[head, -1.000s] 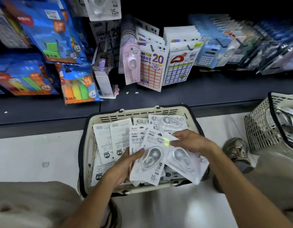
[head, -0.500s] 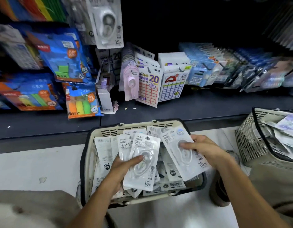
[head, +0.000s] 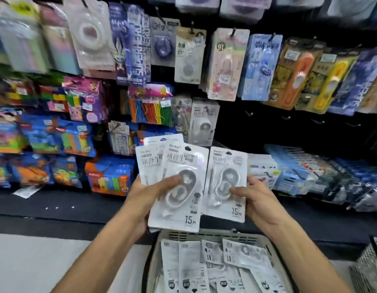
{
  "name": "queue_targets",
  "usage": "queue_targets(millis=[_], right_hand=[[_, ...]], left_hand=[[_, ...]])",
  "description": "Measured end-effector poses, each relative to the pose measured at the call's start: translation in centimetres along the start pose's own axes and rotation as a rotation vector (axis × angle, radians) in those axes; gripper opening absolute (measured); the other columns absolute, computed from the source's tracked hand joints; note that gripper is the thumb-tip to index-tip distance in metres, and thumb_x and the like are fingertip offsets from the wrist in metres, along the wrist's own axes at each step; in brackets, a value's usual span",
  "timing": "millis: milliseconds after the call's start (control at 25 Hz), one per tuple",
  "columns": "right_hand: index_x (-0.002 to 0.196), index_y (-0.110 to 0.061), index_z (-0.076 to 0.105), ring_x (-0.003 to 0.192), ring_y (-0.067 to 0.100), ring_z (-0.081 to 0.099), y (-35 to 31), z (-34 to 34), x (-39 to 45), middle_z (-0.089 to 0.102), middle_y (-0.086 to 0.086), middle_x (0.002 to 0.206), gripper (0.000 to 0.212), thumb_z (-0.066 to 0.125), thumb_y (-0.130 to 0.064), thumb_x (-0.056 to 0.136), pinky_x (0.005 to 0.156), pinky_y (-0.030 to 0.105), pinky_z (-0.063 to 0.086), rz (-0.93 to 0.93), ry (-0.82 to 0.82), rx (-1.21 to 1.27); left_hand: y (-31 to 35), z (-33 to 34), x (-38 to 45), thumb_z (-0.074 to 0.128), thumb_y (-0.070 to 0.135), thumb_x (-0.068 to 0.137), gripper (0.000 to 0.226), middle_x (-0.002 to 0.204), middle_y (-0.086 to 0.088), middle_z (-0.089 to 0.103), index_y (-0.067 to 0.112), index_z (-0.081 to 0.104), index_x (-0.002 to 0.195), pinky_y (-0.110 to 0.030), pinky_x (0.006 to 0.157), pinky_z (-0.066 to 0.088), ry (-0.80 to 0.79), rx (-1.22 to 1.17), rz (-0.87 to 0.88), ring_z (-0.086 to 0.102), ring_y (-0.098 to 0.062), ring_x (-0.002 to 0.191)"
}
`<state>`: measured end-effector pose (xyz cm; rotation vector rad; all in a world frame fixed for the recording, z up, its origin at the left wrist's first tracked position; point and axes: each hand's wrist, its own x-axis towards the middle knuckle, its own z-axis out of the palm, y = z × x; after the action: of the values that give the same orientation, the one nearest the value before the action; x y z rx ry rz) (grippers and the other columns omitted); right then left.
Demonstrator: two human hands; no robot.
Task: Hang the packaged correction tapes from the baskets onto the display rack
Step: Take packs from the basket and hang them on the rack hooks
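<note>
Head view: nearest you, below both wrists, the basket (head: pixel 215 234) holds more loose packs, and a 2nd basket (head: pixel 371 269) shows at the far right edge. A second ago your hands were down inside that basket sorting; now you have lifted them clear, and your gaze has swung up from the shelf to the hanging rows. Your left hand (head: pixel 149 193) grips a fanned stack of correction tapes (head: pixel 172 166), thumb pressed across the front blister, fingers curled behind. Your right hand (head: pixel 257 199) pinches 1 pack (head: pixel 225 176) by its right edge, thumb on the blister, just beside the stack and apart from it. Beyond your fingertips, a matching white pack (head: pixel 204 121) hangs on the display rack (head: pixel 268 123), and bare hooks (head: pixel 249 113) stand to its right. By my reading, picking is done and hanging is next: you need each pack's top hole lined up with a hook.
</note>
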<state>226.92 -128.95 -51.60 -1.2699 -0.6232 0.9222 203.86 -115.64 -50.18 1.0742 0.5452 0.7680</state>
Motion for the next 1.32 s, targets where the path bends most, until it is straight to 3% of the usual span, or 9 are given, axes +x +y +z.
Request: queue_targets(millis=[120, 280, 480, 640, 720, 800, 920, 1080, 1320], right_hand=[[0.112, -0.020, 0.072, 0.088, 0.029, 0.077, -4.7, 3.0, 4.9, 0.078, 0.012, 0.106, 0.041, 0.083, -0.019, 0.072, 0.064, 0.039, 0.061, -0.167, 0.026, 0.019], [0.113, -0.024, 0.072, 0.099, 0.032, 0.074, -6.4, 4.3, 8.2, 0.078, 0.008, 0.108, 0.027, 0.074, -0.018, 0.088, 0.087, 0.048, 0.058, -0.237, 0.044, -0.121], [0.105, -0.035, 0.073, 0.087, 0.015, 0.076, -6.4, 3.4, 11.6, 0.079, -0.004, 0.102, 0.017, 0.073, -0.027, 0.089, 0.068, 0.030, 0.056, -0.255, 0.157, -0.325], [0.138, -0.031, 0.048, 0.107, 0.025, 0.069, -6.1, 3.7, 11.9, 0.062, 0.000, 0.132, 0.052, 0.067, -0.048, 0.092, 0.087, 0.049, 0.057, -0.152, 0.313, -0.548], [0.143, -0.037, 0.039, 0.124, 0.020, 0.057, -5.6, 4.7, 11.0, 0.051, -0.007, 0.143, 0.060, 0.064, -0.053, 0.091, 0.098, 0.040, 0.051, -0.216, 0.383, -0.670], [0.127, -0.046, 0.052, 0.116, 0.009, 0.062, -4.5, 6.8, 8.8, 0.065, -0.018, 0.126, 0.047, 0.071, -0.053, 0.085, 0.086, 0.021, 0.052, -0.359, 0.187, -0.490], [0.110, -0.036, 0.070, 0.100, 0.013, 0.073, -3.1, 9.4, 7.0, 0.077, -0.005, 0.109, 0.040, 0.084, -0.043, 0.073, 0.078, 0.021, 0.057, -0.362, -0.047, -0.181], [0.114, -0.016, 0.067, 0.101, 0.028, 0.074, -4.1, 9.7, 7.4, 0.077, 0.009, 0.107, 0.045, 0.083, -0.030, 0.075, 0.091, 0.045, 0.057, -0.277, -0.033, 0.002], [0.105, -0.025, 0.070, 0.086, 0.012, 0.074, -5.3, 7.0, 8.6, 0.078, -0.006, 0.099, 0.013, 0.071, -0.030, 0.093, 0.070, 0.030, 0.058, -0.312, 0.262, -0.298]], left_hand=[[6.0, 1.7, 3.6, 0.098, 0.018, 0.047, 0.077, 0.107, -0.010, 0.079, 0.014, 0.072, 0.119, -0.042, 0.073, 0.063, -0.044, 0.020, 0.112, 0.077, -0.029, 0.093], [6.2, 1.1, 4.5, 0.093, 0.023, 0.048, 0.076, 0.110, -0.010, 0.078, 0.014, 0.071, 0.120, -0.045, 0.079, 0.063, 0.074, -0.022, 0.134, 0.077, -0.030, 0.096], [5.7, -0.6, 9.0, 0.085, 0.023, 0.055, 0.062, 0.108, -0.010, 0.079, 0.018, 0.074, 0.115, -0.038, 0.061, 0.063, 0.099, -0.103, 0.168, 0.078, -0.027, 0.087], [4.7, 0.7, 10.2, 0.084, 0.023, 0.054, 0.065, 0.106, -0.010, 0.079, 0.016, 0.072, 0.117, -0.035, 0.056, 0.061, 0.077, -0.109, 0.117, 0.079, -0.024, 0.082], [4.3, 1.5, 10.2, 0.087, 0.021, 0.051, 0.074, 0.109, -0.009, 0.079, 0.015, 0.069, 0.122, -0.036, 0.060, 0.062, 0.069, -0.096, 0.117, 0.078, -0.026, 0.087], [4.0, 2.1, 10.3, 0.090, 0.019, 0.048, 0.080, 0.110, -0.008, 0.078, 0.016, 0.066, 0.125, -0.039, 0.065, 0.063, 0.079, -0.054, 0.156, 0.077, -0.028, 0.093], [3.8, 2.7, 9.9, 0.092, 0.020, 0.051, 0.079, 0.111, -0.009, 0.078, 0.018, 0.066, 0.125, -0.046, 0.072, 0.063, 0.085, -0.080, 0.169, 0.077, -0.031, 0.096], [4.8, 1.6, 9.0, 0.087, 0.026, 0.060, 0.066, 0.110, -0.014, 0.078, 0.014, 0.071, 0.123, -0.042, 0.068, 0.064, 0.090, -0.178, 0.051, 0.076, -0.033, 0.096], [6.8, -0.6, 7.3, 0.091, 0.029, 0.047, 0.070, 0.102, -0.009, 0.080, 0.018, 0.073, 0.114, -0.046, 0.074, 0.062, 0.197, -0.013, 0.098, 0.078, -0.032, 0.088]])
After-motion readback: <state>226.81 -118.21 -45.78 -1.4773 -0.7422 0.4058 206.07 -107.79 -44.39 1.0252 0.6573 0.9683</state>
